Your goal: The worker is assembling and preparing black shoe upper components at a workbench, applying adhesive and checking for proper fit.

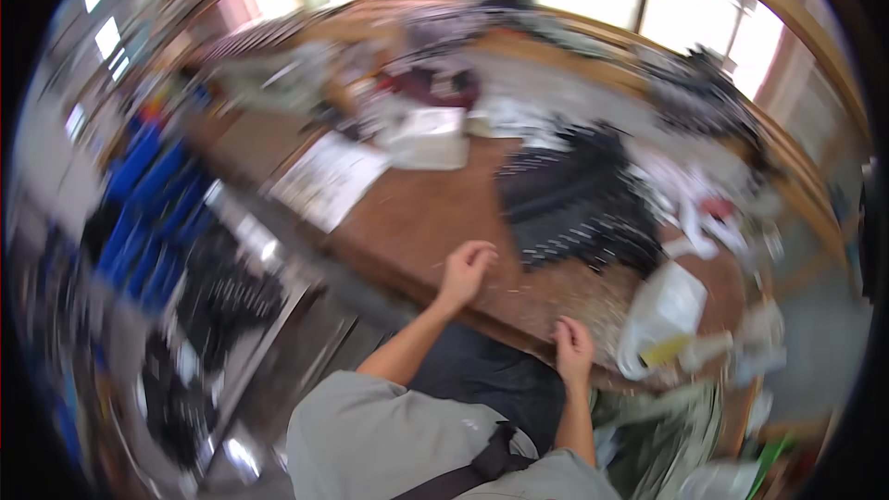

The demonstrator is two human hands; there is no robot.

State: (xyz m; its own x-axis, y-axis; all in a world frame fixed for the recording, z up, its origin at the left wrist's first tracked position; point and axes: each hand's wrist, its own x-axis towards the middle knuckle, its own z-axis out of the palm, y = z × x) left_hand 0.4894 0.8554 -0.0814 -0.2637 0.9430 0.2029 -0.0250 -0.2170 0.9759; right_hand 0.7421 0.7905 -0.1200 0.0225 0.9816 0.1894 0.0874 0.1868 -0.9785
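Observation:
My left hand (470,270) hovers at the near edge of the brown tabletop (417,199), its fingers curled together. Lower and to the right, my right hand (573,348) is also closed, near the table's front edge. Whether either hand holds anything small is hidden by the curled fingers. Beyond them lies a pile of black pieces (579,194) with pale flecks along the rows, blurred. To the right of my right hand sits a white plastic container (665,310) with a yellow patch on its side.
A printed white sheet (331,178) and a white box (426,139) lie farther back on the table. Crumpled white material (690,208) is at the right. Blue bins (153,204) and dark bundles (222,282) stand to the left. Windows line the back wall.

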